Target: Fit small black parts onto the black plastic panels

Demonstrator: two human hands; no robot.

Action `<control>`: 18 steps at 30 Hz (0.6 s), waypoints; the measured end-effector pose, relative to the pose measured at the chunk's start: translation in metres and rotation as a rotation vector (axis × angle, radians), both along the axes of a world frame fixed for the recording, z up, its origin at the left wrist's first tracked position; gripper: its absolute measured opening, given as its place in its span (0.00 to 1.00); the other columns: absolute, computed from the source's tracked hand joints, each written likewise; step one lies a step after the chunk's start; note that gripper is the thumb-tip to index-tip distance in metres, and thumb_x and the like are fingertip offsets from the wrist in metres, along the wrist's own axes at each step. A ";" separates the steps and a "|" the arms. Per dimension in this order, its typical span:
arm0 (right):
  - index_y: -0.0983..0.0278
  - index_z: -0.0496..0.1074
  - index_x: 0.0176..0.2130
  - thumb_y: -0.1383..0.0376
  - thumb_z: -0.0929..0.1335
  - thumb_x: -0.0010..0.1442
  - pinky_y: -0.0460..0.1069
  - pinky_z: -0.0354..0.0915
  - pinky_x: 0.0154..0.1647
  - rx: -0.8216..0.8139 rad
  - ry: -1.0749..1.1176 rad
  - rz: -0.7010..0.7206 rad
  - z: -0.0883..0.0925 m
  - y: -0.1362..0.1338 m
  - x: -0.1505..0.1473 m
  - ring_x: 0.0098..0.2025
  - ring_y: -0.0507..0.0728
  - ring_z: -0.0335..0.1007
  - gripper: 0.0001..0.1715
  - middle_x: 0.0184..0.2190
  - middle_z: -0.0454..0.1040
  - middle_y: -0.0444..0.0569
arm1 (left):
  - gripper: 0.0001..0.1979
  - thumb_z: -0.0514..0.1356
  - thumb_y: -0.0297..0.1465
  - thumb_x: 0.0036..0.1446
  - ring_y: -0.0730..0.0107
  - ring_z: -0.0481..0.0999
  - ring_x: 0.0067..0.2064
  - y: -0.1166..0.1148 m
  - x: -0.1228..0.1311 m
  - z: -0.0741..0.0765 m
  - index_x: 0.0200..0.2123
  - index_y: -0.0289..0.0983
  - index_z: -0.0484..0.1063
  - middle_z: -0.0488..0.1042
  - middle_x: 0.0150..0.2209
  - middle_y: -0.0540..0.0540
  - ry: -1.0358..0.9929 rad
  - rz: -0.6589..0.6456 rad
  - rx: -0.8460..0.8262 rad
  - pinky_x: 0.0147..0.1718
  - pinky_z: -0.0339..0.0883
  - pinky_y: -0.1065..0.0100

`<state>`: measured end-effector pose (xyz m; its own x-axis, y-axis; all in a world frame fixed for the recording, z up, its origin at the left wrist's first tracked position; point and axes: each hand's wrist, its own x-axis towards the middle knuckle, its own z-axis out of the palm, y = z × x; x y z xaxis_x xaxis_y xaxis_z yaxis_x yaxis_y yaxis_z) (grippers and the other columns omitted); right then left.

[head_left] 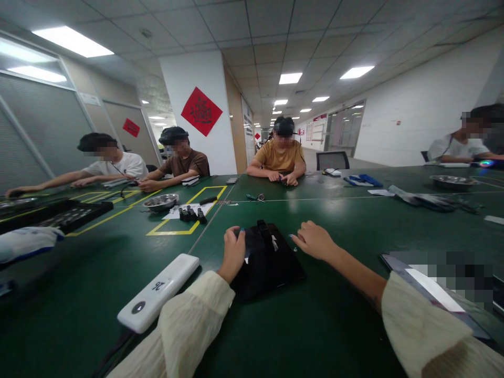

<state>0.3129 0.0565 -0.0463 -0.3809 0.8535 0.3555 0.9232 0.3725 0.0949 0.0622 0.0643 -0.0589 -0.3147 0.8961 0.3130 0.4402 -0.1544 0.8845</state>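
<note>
A flat black case or pouch [275,275] with a black strap across it lies on the green table in front of me. Small white bits show near its strap. My left hand [233,251] is closed on its left edge, fingers partly turned from view. To the right of the case, just above the table, my right hand [316,240] is apart from it with the thumb stretched out and the fingers loosely bent, nothing visible in it. A tiny pale piece [295,250] is near the right thumb.
A white power bank [159,294] reading 26 lies left of my left sleeve. Farther left are several black cylindrical pieces [192,214] and a metal bowl [160,202]. A tablet-like panel [437,294] lies at right. Several people sit around the table, one [279,157] directly across.
</note>
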 end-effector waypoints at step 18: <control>0.68 0.77 0.30 0.62 0.59 0.63 0.52 0.54 0.37 0.018 -0.113 0.032 -0.007 -0.004 -0.015 0.38 0.60 0.64 0.22 0.30 0.74 0.55 | 0.12 0.55 0.31 0.52 0.56 0.62 0.55 -0.012 0.008 0.005 0.41 0.38 0.63 0.66 0.46 0.42 0.265 0.108 -0.055 0.55 0.52 0.52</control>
